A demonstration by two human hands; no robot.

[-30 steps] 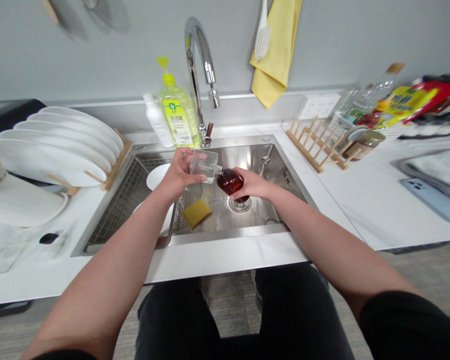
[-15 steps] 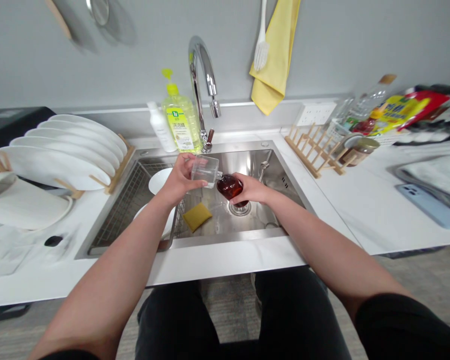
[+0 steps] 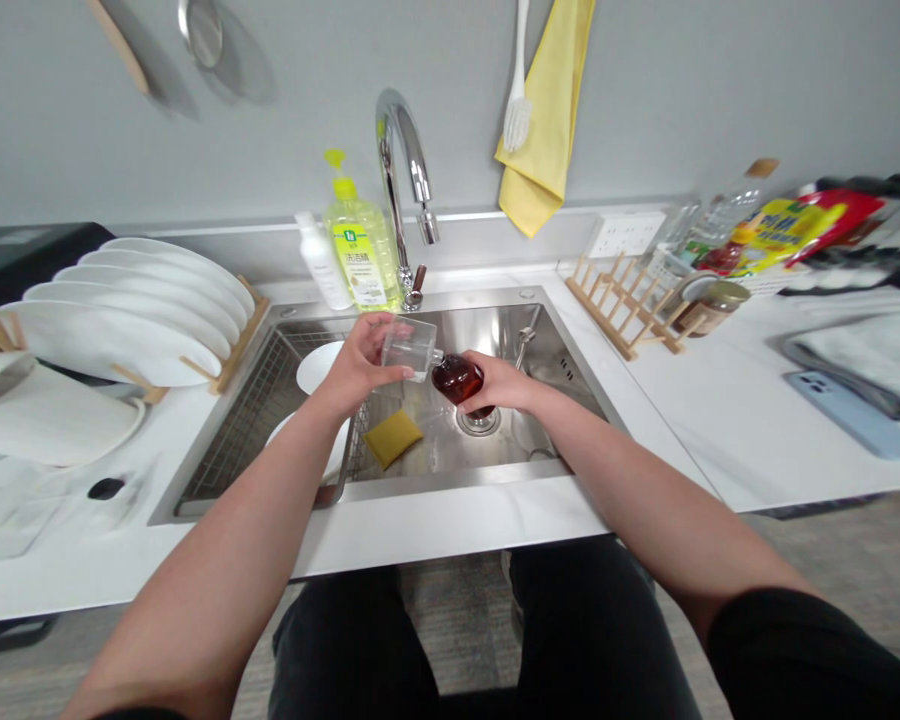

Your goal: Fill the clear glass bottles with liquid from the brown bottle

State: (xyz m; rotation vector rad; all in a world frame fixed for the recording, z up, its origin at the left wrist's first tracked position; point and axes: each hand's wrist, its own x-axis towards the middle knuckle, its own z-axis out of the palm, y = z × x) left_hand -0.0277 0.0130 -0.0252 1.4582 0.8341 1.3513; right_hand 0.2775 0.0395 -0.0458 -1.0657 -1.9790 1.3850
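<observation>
Above the sink point(image 3: 450, 488), my left hand point(image 3: 361, 362) is closed round a clear plastic container point(image 3: 410, 347), which is tilted with its opening toward the right. My right hand point(image 3: 495, 382) grips a bottle of dark red-brown liquid point(image 3: 457, 378), tipped on its side. The bottle's clear neck points left and reaches the container's opening; whether they touch I cannot tell. Below them, a yellow sponge point(image 3: 393, 438) lies on the sink floor, left of the drain point(image 3: 478, 421). White plates sit in the wire basket point(image 3: 247, 420) at the sink's left, partly hidden by my left arm.
Behind the sink stand a chrome faucet point(image 3: 405, 170), a yellow-green dish soap bottle point(image 3: 360, 250) and a white bottle point(image 3: 321, 262). A rack of white plates point(image 3: 135, 310) is at left. To the right are a wooden rack point(image 3: 622, 305), a jar point(image 3: 712, 306) and a phone point(image 3: 847, 410).
The camera view has shifted slightly. Both hands keep hold of the container and the bottle, in nearly the same position over the sink.
</observation>
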